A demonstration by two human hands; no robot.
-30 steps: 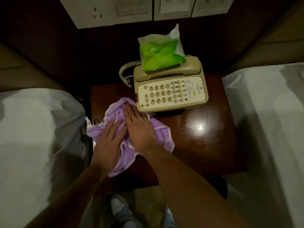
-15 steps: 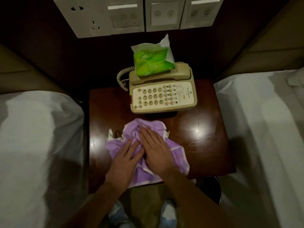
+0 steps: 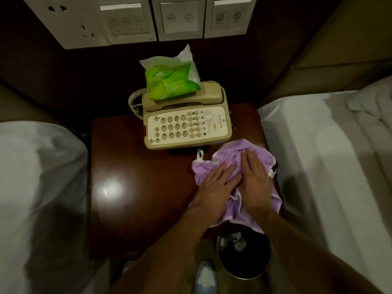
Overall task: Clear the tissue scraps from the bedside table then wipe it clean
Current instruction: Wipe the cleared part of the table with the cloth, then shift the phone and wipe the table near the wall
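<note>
A purple cloth (image 3: 244, 149) with white trim lies bunched on the right front part of the dark wooden bedside table (image 3: 135, 187). My left hand (image 3: 216, 185) and my right hand (image 3: 254, 177) press flat on the cloth side by side, fingers straight and pointing toward the phone. Below the table's front edge stands a dark round bin (image 3: 244, 266) holding crumpled white tissue scraps (image 3: 235, 240). No scraps show on the tabletop.
A beige desk phone (image 3: 186, 126) sits at the table's back, with a green tissue pack (image 3: 171, 79) lying on its handset. White beds (image 3: 36, 187) flank the table on both sides. A wall panel (image 3: 131, 20) of switches and sockets is behind. My shoe (image 3: 205, 276) is beside the bin.
Both hands slid the cloth from the table's left front, across the middle, to its right front. The view shifted, bringing the bin into sight.
</note>
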